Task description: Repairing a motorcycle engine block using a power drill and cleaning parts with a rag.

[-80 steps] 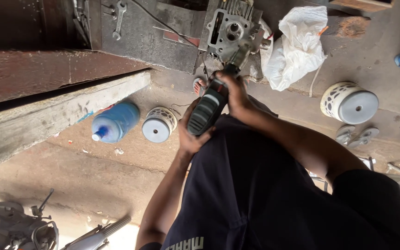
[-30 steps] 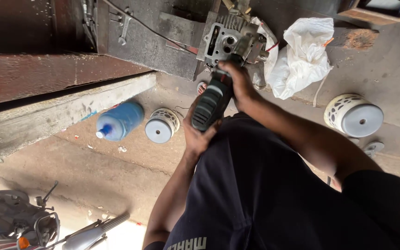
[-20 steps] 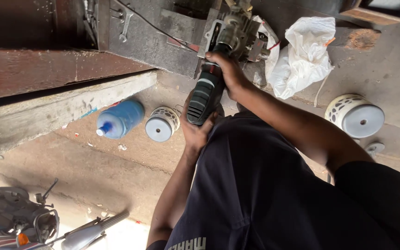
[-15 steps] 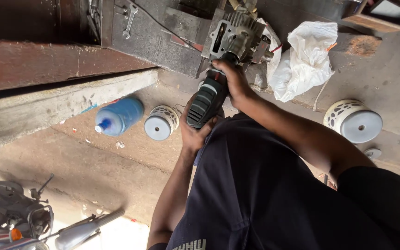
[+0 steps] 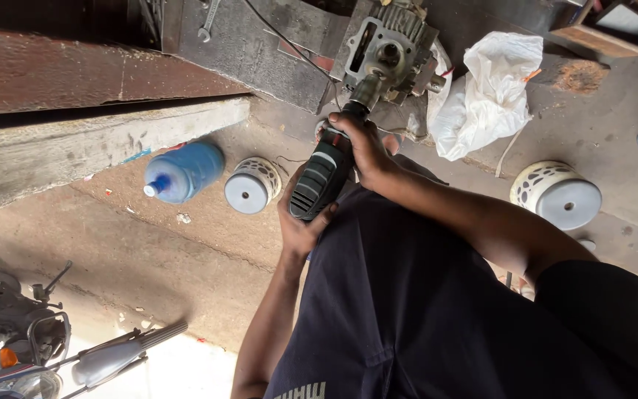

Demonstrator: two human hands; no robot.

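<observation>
A dark power drill (image 5: 324,177) with green trim points away from me at a grey finned engine part (image 5: 389,48) on the floor. The drill's tip (image 5: 363,94) sits against the lower edge of that part. My right hand (image 5: 367,148) is wrapped around the front of the drill, its forearm coming in from the right. My left hand (image 5: 303,230) cups the back end of the drill body from below. My dark shirt (image 5: 422,310) fills the lower right of the view.
A blue bottle (image 5: 182,171) lies beside a white perforated round tub (image 5: 252,185); a second tub (image 5: 555,193) stands at right. A white plastic bag (image 5: 489,96) lies next to the engine part. A concrete step (image 5: 97,140) runs at left; a motorbike (image 5: 16,340) is at bottom left.
Both hands have kept hold of the drill. Its tip has shifted slightly along the engine part, and the view has swayed a little.
</observation>
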